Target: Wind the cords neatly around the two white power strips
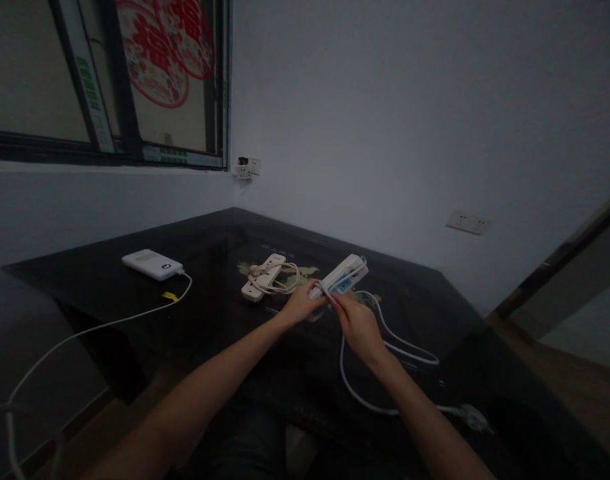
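A white power strip (353, 266) with a blue label is tilted above the dark table, its near end in my left hand (303, 303). Part of its white cord (325, 289) lies along and around the strip. My right hand (359, 323) pinches that cord close to the strip's near end, beside my left fingers. From there the cord loops out over the table on the right and runs under my right forearm to a plug (475, 419). My left fingertips are partly hidden behind the strip.
Left of my hands lies a second power strip (265, 279) with its cord wrapped around it. A white power bank (153, 264) with a white cable (109, 323) sits on the left of the black table (205, 243). Wall sockets (467, 222) are on the wall behind.
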A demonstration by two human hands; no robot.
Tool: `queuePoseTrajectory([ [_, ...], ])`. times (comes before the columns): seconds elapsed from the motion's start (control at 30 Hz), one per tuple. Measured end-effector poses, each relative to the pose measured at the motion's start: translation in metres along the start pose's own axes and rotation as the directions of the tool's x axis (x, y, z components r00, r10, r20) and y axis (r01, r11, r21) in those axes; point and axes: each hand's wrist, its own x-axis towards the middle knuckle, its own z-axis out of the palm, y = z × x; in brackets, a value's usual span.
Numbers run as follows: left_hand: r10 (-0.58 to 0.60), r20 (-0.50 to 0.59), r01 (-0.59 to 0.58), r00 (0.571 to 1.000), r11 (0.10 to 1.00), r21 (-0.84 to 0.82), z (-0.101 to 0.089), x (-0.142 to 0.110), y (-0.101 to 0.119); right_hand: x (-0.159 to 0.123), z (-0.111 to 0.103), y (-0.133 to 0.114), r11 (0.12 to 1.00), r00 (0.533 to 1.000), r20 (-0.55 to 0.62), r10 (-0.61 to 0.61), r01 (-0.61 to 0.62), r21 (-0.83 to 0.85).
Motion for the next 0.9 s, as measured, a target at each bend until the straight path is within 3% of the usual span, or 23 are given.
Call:
queuePoseTrajectory([
  [0.1,-0.089,0.08,0.103,0.993,0.974,-0.203,-0.001,-0.003,0.004,0.0,-0.002,0.008,0.992,0.996,-0.092,-0.003,0.015,0.128],
  [0.23,-0.229,0.214,0.303,0.949,0.848,-0.435,-0.002,-0.006,0.007,-0.004,0.001,0.017,0.946,0.976,-0.196,0.091,-0.023,0.325],
  [0.5,-0.201,0.37,0.395,0.907,0.708,-0.585,-0.001,-0.008,0.008,-0.017,0.018,0.036,0.918,0.981,-0.148,0.124,-0.056,0.392],
  [0.6,-0.198,0.408,0.419,0.891,0.703,-0.575,-0.001,-0.009,0.008,-0.017,0.022,0.049,0.896,0.989,-0.074,0.125,-0.081,0.436],
  [0.7,-0.194,0.449,0.442,0.872,0.707,-0.552,-0.001,-0.011,0.009,-0.016,0.021,0.062,0.838,0.99,0.089,0.108,-0.139,0.528],
  [0.9,-0.095,0.559,0.443,0.824,0.723,-0.53,-0.008,-0.019,0.024,-0.011,0.005,0.084,0.765,0.926,0.377,0.005,-0.246,0.595],
])
